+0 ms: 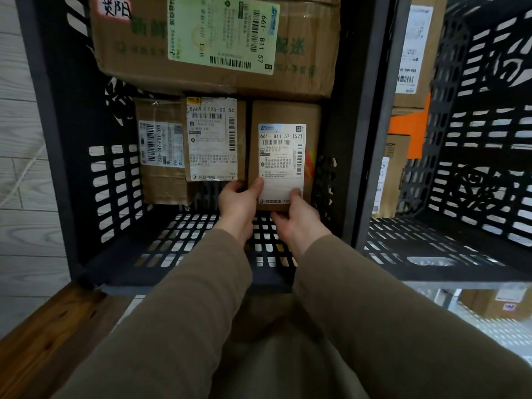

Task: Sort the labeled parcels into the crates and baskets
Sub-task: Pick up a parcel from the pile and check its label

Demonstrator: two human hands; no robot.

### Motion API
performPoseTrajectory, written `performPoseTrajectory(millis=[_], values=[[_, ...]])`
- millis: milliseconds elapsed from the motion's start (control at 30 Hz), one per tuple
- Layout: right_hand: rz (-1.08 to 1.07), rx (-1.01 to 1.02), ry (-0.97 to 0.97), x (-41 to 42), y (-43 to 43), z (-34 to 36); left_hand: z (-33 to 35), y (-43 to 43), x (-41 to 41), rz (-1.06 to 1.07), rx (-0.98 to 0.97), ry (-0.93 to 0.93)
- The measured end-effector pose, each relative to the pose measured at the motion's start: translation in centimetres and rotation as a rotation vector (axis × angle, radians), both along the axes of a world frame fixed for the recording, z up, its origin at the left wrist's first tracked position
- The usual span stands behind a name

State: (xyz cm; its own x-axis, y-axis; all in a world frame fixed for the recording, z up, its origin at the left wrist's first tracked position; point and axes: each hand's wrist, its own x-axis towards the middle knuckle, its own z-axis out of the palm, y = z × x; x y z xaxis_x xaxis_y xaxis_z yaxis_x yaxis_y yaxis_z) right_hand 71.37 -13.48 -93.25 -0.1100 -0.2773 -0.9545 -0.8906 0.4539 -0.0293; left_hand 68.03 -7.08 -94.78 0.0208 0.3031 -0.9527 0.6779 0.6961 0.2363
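Cardboard wraps the small box (283, 156), which both hands pinch at its near end. The left hand (237, 203) curls round the near left corner with its thumb on the white label. The right hand (296, 217) has its thumb on the label's near edge and its fingers underneath.

The box sits inside the black crate (115, 180), just right of the middle parcel (214, 139) and under the big box (129, 53). Its code, 661-B11 57, matches the big box's green label (221, 33), so this looks like the right crate.

To finish well, I would push it straight in and keep the label facing out. The left fingers should come out of the gap beside the middle parcel before the box closes against it. Only then should both hands let go.
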Motion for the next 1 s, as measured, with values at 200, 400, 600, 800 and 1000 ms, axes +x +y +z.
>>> performPoseTrajectory(millis=[200, 400, 600, 800, 1000], values=[[0.044, 0.011, -0.001, 0.2, -0.6, -0.4, 0.2, -0.1, 0.4, 0.032, -0.023, 0.015], [0.057, 0.035, -0.01, 0.6, -0.6, 0.2, 0.6, -0.1, 0.7, 0.02, -0.06, 0.035], [0.045, 0.049, -0.027, 0.8, -0.6, 1.0, 0.9, -0.1, 0.7, 0.026, -0.068, 0.033], [0.077, 0.06, -0.012, 0.8, -0.7, 1.9, 1.4, 0.0, 0.9, 0.021, -0.054, 0.041], [0.141, 0.071, 0.015, 1.4, -0.6, 3.6, 2.7, 0.3, 1.1, 0.006, -0.046, 0.042]])
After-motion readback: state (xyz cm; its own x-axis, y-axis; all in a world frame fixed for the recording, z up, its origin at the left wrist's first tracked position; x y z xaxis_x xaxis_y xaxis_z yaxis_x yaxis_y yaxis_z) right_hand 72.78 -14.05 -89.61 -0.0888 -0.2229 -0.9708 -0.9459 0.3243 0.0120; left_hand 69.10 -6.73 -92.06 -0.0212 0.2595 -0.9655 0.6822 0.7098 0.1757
